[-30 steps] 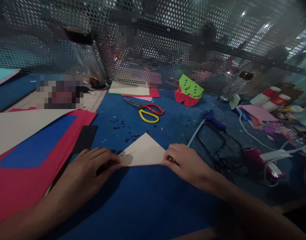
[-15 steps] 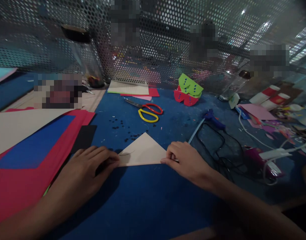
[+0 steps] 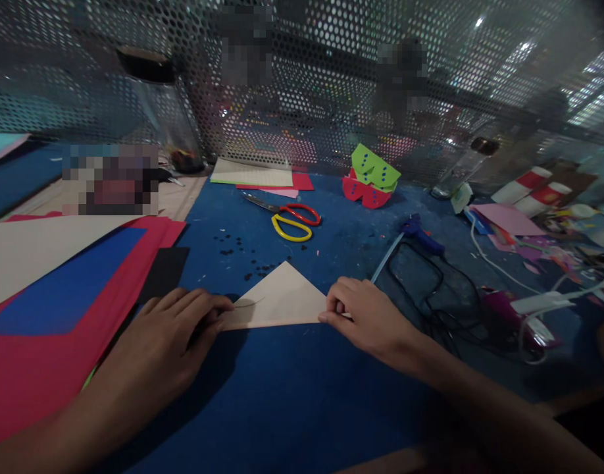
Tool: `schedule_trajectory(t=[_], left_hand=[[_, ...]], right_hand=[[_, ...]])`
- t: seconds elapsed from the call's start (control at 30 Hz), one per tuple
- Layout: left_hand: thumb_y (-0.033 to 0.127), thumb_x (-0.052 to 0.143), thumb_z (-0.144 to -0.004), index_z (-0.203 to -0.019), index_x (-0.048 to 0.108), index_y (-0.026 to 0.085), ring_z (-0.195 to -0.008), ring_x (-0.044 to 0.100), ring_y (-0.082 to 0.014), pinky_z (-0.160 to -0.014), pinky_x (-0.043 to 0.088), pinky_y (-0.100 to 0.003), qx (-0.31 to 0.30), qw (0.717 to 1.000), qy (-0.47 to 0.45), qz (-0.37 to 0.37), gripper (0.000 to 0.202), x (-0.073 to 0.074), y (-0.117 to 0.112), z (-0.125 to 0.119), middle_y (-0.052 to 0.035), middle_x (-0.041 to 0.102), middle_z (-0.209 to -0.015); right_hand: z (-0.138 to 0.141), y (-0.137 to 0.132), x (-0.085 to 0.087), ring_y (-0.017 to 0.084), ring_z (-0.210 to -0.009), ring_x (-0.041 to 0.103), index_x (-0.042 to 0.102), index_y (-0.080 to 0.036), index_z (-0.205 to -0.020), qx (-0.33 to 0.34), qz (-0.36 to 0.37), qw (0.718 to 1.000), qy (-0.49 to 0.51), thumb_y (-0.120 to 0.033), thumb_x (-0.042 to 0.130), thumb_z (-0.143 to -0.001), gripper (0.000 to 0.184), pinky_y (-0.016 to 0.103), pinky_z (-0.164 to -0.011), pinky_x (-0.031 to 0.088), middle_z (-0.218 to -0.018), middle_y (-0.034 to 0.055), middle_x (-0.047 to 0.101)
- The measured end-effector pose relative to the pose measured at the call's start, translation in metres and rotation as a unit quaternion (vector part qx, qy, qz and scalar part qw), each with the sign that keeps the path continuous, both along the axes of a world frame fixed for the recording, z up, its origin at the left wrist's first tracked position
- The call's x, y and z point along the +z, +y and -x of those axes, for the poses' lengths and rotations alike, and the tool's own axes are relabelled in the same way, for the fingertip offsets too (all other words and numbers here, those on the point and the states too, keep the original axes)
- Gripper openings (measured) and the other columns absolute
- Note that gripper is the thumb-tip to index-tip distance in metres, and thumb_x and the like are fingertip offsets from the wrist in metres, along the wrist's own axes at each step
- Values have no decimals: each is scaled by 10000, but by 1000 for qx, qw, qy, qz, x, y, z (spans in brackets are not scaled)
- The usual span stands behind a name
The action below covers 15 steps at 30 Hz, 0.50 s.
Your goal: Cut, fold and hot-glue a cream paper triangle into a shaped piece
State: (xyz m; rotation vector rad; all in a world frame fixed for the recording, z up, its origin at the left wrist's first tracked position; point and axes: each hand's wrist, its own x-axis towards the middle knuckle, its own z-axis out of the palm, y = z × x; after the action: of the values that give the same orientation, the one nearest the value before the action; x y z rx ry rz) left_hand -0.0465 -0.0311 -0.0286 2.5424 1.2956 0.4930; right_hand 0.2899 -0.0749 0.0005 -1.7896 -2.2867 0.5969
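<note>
A pale sheet of paper (image 3: pixel 282 297), folded into a triangle, lies on the blue table with its point facing away from me. A thin curved pencil-like line shows near its left side. My left hand (image 3: pixel 178 336) is closed at the left corner, fingertips and thumb pinching the paper. At the right corner my right hand (image 3: pixel 364 316) has its thumb and curled fingers on the paper. Both corners are hidden under my fingers. Beyond the triangle lie scissors (image 3: pixel 285 217) with one red and one yellow handle.
Coloured sheets (image 3: pixel 60 283) are piled at left, beside a black paper piece (image 3: pixel 164 273). A blue glue gun (image 3: pixel 420 236) with a black cable lies right. Green and red cut-outs (image 3: pixel 374 176) stand near the perforated metal screen (image 3: pixel 306 85). A glass jar (image 3: pixel 166 118) stands back left.
My left thumb and fingers have slid slightly left along the folded edge, uncovering a little more of the paper. The right hand stays at its corner.
</note>
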Motion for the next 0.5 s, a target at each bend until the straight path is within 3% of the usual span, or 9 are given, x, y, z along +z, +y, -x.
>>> schedule_trajectory(t=[0.33, 0.5], left_hand=[[358, 511, -1052, -1167, 714, 291, -1027, 675, -294, -879, 494, -455, -12, 1000, 12, 6, 243, 2, -2, -1, -45, 764, -1140], [257, 484, -1054, -1146, 767, 290, -1018, 675, -267, -886, 531, -421, -71, 997, -5, -17, 300, 0, -3, -1, -53, 757, -1137]], right_hand=[[-4, 0, 2, 191, -934, 608, 674, -223, -946, 12, 4, 1000, 20, -265, 716, -1014, 90, 361, -851, 341, -997, 4, 684], [-5, 0, 2, 192, -963, 611, 679, -217, -964, 21, 14, 999, 26, -206, 701, -1007, 50, 362, -862, 352, -1024, 14, 687]])
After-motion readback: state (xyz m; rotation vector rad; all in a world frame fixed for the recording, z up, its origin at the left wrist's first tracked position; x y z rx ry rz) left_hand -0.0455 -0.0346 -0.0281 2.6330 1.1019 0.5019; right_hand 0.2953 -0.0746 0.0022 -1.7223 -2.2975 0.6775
